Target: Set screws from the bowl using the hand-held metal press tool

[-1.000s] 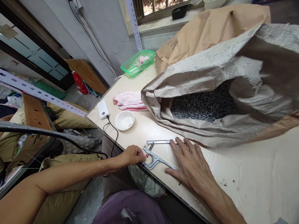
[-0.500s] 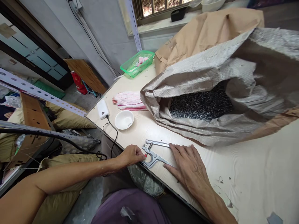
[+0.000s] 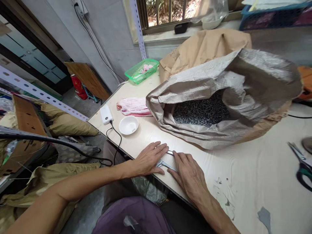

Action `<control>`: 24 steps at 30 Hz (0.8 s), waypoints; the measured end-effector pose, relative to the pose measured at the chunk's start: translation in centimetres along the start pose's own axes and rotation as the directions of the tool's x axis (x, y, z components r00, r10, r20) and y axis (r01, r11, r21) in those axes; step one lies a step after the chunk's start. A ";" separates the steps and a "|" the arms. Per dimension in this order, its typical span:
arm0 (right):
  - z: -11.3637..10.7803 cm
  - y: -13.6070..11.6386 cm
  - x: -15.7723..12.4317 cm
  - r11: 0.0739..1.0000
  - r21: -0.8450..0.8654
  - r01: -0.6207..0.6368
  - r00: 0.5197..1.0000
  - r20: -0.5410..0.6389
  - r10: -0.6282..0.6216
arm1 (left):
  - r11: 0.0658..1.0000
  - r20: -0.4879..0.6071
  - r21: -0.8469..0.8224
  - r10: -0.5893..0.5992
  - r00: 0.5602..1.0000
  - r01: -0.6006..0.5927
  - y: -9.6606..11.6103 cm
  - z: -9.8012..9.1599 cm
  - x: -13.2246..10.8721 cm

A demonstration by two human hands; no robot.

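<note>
A grey metal hand tool [image 3: 165,164] with two long handles lies at the front edge of the pale table [image 3: 255,182]. My left hand [image 3: 149,157] lies flat over the tool's head, fingers stretched out, hiding most of it. My right hand [image 3: 190,174] rests flat on the handles beside it, fingers spread. Neither hand grips anything. Behind the hands a big woven sack [image 3: 214,104] lies open, full of small dark metal pieces [image 3: 202,112].
A white bowl [image 3: 128,125], a white power bank [image 3: 106,114] with a black cable, a pink cloth [image 3: 133,106] and a green basket [image 3: 141,70] sit at the table's left. Scissors [image 3: 301,164] lie at the far right. A brown paper bag [image 3: 207,48] stands behind the sack.
My left hand has opened from a pinch at the tool's head and now lies flat over it. My right hand slid left along the handles. The view has tilted up.
</note>
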State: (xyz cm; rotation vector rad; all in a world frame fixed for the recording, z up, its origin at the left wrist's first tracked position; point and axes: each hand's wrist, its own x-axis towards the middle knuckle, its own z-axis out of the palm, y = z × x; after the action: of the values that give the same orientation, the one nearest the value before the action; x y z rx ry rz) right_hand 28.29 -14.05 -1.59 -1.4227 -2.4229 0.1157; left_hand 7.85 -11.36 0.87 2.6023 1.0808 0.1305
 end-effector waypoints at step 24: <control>-0.8 -0.8 0.4 0.988 -0.155 -0.013 0.998 0.059 0.023 | 0.997 0.165 0.007 -0.082 0.983 0.082 1.4 -0.1 4.1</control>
State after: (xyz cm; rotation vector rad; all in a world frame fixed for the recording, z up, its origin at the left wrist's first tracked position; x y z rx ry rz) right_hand 27.68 -14.13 -0.56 -1.5277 -2.5161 -0.0257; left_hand 11.74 -9.38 1.23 2.5124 1.1259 -0.1028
